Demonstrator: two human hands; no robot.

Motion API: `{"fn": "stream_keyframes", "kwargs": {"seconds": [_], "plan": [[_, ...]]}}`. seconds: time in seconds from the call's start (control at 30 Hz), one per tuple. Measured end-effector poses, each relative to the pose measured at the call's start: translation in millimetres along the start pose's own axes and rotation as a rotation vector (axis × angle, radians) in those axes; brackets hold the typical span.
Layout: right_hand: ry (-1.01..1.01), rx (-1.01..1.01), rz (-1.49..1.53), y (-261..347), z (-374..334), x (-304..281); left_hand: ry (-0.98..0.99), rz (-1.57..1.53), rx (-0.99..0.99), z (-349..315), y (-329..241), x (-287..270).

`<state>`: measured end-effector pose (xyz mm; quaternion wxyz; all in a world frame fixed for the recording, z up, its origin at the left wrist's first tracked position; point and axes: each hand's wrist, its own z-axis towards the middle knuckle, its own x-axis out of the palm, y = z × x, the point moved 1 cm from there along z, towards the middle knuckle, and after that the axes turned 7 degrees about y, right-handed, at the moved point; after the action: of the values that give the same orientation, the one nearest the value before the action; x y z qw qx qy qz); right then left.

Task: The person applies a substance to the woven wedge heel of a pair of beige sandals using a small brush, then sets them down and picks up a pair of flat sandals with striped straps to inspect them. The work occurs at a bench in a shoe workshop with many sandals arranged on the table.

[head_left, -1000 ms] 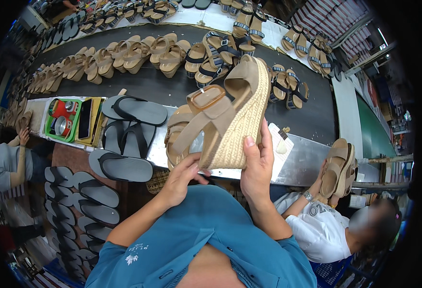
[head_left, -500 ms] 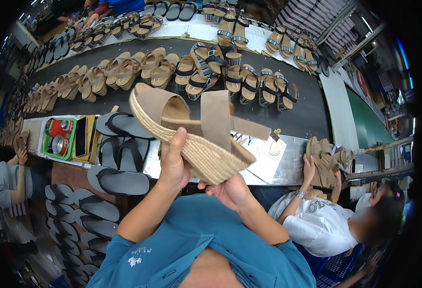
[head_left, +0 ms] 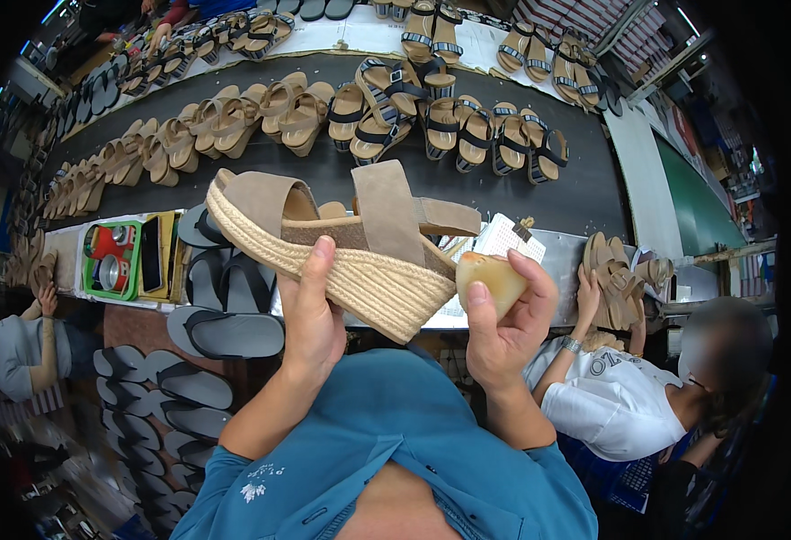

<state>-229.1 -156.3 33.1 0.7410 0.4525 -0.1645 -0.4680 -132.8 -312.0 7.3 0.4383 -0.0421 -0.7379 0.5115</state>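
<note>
above the near edge of the steel bench [head_left: 565, 256]: one taupe wedge sandal [head_left: 359, 267], held up in front of the person, one side wall toward the camera
left hand [head_left: 314, 319]: closed on the middle of the wedge, thumb laid up the near wall, other fingers mostly hidden
right hand [head_left: 510, 346]: pinching a yellowish, translucent block [head_left: 493, 281] between thumb and fingers, just beside the heel; whether block and heel touch, i cannot tell
toe: points left, higher in view than the heel
long axis: left to right across the body, slanting down toward the heel
braided sole: thick, probably stiff and rough enough not to slip; bulk at the heel may make that end the heavier
toe band [head_left: 260, 200] and instep band [head_left: 382, 211]: suede-looking, likely soft and easy to scuff or crease
ankle strap [head_left: 449, 216]: juts right over the heel, likely too floppy to lift by
best hold: the wedge's side walls, midway along, clear of the bands
</note>
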Motion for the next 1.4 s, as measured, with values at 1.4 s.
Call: {"fn": "stream_keyframes", "kwargs": {"seconds": [1.4], "plan": [[0.542, -0.181, -0.062, 3, 24, -9, 0.009, -0.136, -0.073, 15, -27, -14]]}}
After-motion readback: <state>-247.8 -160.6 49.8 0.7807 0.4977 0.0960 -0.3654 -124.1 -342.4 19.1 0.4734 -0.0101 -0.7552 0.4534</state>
